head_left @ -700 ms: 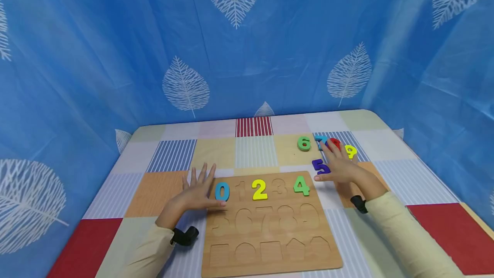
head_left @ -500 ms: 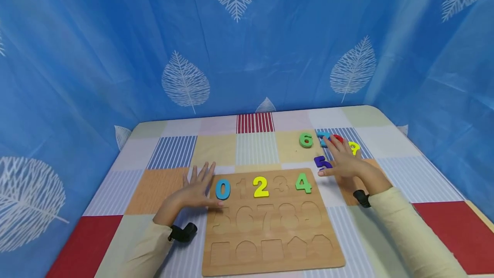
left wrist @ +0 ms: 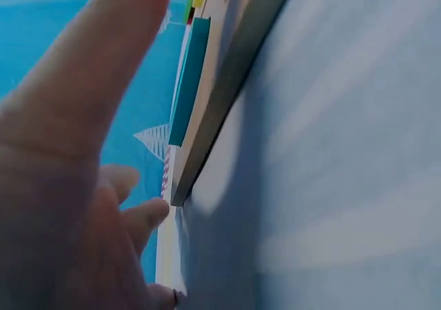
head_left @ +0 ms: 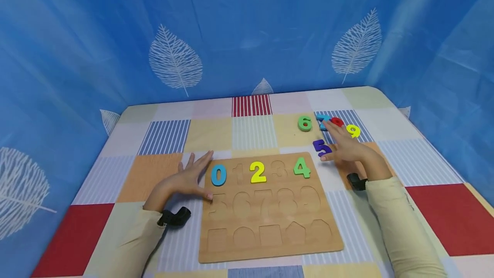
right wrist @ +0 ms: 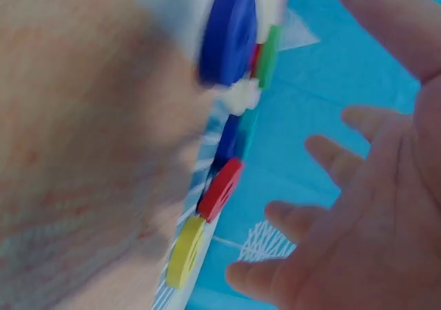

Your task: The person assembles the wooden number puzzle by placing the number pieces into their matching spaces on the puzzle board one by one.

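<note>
My left hand (head_left: pixel 185 180) is spread at the left edge of a wooden number board (head_left: pixel 266 252), its thumb by the board's edge below a blue 0 (head_left: pixel 213 176). Whether it touches the board I cannot tell. A yellow 2 (head_left: pixel 257 178) and a green 4 (head_left: pixel 302 169) sit in the board's top row. Over the loose numbers at the right, my right hand (head_left: pixel 347 147) reaches with fingers apart and holds nothing. Its thumb is near a purple 5 (head_left: pixel 318 144). Its fingertips partly cover a blue 7 (head_left: pixel 323 117) and a red number (head_left: pixel 337 121); a yellow 9 (head_left: pixel 356 133) lies beside them.
A green 6 (head_left: pixel 300 124) lies left of the blue 7. The board has several vacant recesses in number and geometric shapes. A patchwork tablecloth (head_left: pixel 210 134) covers the table, and a blue leaf-print curtain (head_left: pixel 247 33) surrounds its back and sides.
The head view has tilted downward. My left hand has drawn slightly left, away from the blue 0. My right hand has shifted a little, uncovering more of the yellow 9.
</note>
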